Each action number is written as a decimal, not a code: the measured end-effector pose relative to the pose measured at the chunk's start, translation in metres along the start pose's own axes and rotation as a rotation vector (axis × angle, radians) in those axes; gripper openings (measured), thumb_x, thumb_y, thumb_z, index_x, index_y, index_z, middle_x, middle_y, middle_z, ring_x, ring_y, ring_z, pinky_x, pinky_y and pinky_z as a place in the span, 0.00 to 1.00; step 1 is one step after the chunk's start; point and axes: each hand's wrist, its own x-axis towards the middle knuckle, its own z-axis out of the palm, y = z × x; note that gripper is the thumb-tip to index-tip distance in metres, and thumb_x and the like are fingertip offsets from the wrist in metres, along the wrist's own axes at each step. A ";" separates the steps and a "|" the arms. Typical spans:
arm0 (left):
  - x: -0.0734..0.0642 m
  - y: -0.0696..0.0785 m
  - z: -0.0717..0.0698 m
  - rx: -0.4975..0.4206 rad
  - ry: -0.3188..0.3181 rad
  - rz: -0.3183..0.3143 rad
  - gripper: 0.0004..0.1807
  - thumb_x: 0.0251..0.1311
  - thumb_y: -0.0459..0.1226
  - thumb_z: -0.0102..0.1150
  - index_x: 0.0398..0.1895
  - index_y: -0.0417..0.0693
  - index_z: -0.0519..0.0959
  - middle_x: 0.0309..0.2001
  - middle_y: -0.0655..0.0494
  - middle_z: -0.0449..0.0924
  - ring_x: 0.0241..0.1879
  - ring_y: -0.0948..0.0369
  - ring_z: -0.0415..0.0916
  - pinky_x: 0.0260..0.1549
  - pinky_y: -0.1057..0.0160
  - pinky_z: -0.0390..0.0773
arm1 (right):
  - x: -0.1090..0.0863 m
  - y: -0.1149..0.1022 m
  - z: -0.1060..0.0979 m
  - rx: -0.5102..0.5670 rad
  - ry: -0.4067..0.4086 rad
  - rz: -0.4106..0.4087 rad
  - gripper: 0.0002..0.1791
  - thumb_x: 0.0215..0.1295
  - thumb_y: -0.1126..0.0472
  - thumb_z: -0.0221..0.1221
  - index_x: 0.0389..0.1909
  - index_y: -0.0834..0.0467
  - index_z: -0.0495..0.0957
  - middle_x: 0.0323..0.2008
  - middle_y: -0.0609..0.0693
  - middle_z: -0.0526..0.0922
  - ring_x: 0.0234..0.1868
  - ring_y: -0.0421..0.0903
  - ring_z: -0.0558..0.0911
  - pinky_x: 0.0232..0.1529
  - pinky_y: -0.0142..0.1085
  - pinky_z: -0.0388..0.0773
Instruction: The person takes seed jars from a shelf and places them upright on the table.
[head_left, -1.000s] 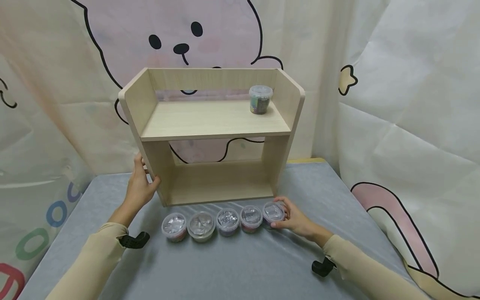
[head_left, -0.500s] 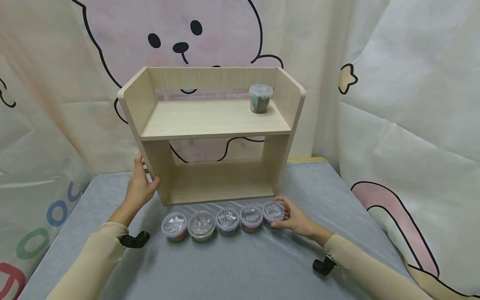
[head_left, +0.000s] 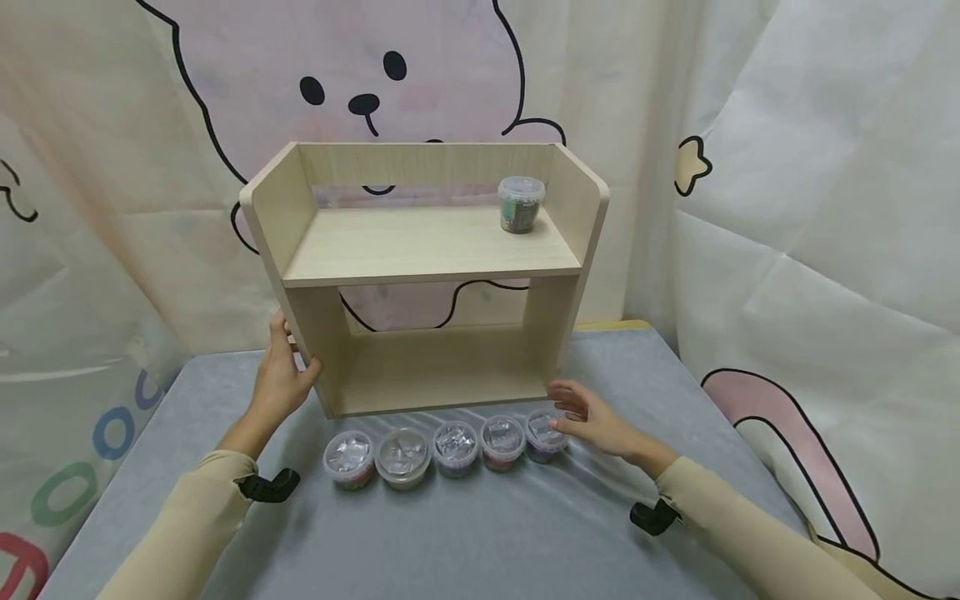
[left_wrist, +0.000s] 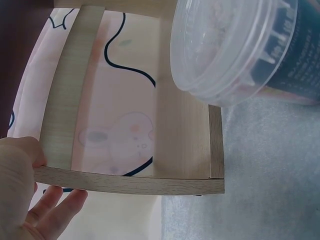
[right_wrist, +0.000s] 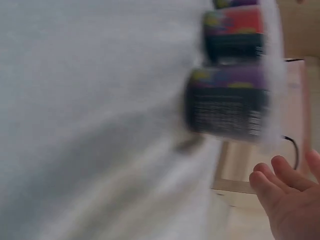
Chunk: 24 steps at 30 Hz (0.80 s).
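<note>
A pale wooden two-tier shelf [head_left: 431,250] stands on the table. My left hand [head_left: 277,379] grips its left side panel; in the left wrist view the thumb and fingers [left_wrist: 62,215] lie on opposite faces of the board. Several small clear-lidded plastic tubs line up before the shelf. My right hand [head_left: 600,425] is just above and right of the rightmost tub [head_left: 546,435], its fingers loosely extended and holding nothing. That tub has a dark label with purple in the right wrist view. Another tub [head_left: 520,204] sits on the upper tier at the right.
A grey-blue cloth [head_left: 450,550] covers the table. Printed curtains [head_left: 810,250] hang behind and at both sides. The row's leftmost tub [head_left: 348,458] lies nearest my left forearm. A large tub [left_wrist: 235,50] fills the upper right of the left wrist view.
My right hand has let go of the rightmost tub and lifted slightly, its fingers opening. My left hand keeps its grip on the shelf. The head view has tilted up a little.
</note>
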 end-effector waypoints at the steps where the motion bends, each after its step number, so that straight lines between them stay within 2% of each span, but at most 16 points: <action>1: 0.000 0.000 0.000 0.002 -0.001 -0.002 0.48 0.56 0.23 0.57 0.76 0.55 0.46 0.58 0.31 0.70 0.48 0.30 0.79 0.46 0.32 0.78 | 0.001 -0.004 -0.003 -0.004 0.003 -0.005 0.35 0.70 0.62 0.61 0.71 0.69 0.59 0.69 0.76 0.66 0.69 0.75 0.67 0.68 0.65 0.66; 7: -0.001 0.002 0.000 0.020 -0.018 -0.010 0.48 0.58 0.24 0.58 0.77 0.55 0.44 0.61 0.29 0.68 0.50 0.30 0.78 0.44 0.32 0.78 | 0.008 -0.032 -0.017 -0.025 0.016 -0.033 0.33 0.71 0.62 0.59 0.72 0.67 0.59 0.70 0.73 0.66 0.70 0.73 0.67 0.69 0.64 0.67; 16: -0.002 0.000 0.002 0.011 -0.022 -0.011 0.49 0.59 0.24 0.57 0.78 0.57 0.43 0.63 0.29 0.67 0.51 0.30 0.78 0.42 0.32 0.79 | 0.020 -0.082 -0.025 -0.016 -0.003 -0.082 0.31 0.73 0.62 0.57 0.73 0.62 0.60 0.72 0.66 0.66 0.74 0.67 0.66 0.71 0.59 0.68; 19: -0.002 -0.001 0.002 0.016 -0.022 -0.012 0.50 0.59 0.24 0.57 0.78 0.57 0.43 0.63 0.30 0.67 0.51 0.30 0.78 0.42 0.32 0.78 | 0.025 -0.100 -0.029 0.001 -0.013 -0.083 0.32 0.74 0.61 0.56 0.74 0.60 0.59 0.73 0.63 0.66 0.75 0.64 0.66 0.71 0.50 0.70; 24: -0.003 0.000 0.002 0.031 -0.026 -0.011 0.50 0.60 0.24 0.57 0.79 0.58 0.42 0.62 0.31 0.67 0.51 0.30 0.78 0.41 0.32 0.78 | 0.035 -0.125 -0.034 0.064 -0.029 -0.085 0.31 0.75 0.61 0.54 0.75 0.61 0.56 0.73 0.62 0.65 0.75 0.61 0.66 0.66 0.33 0.73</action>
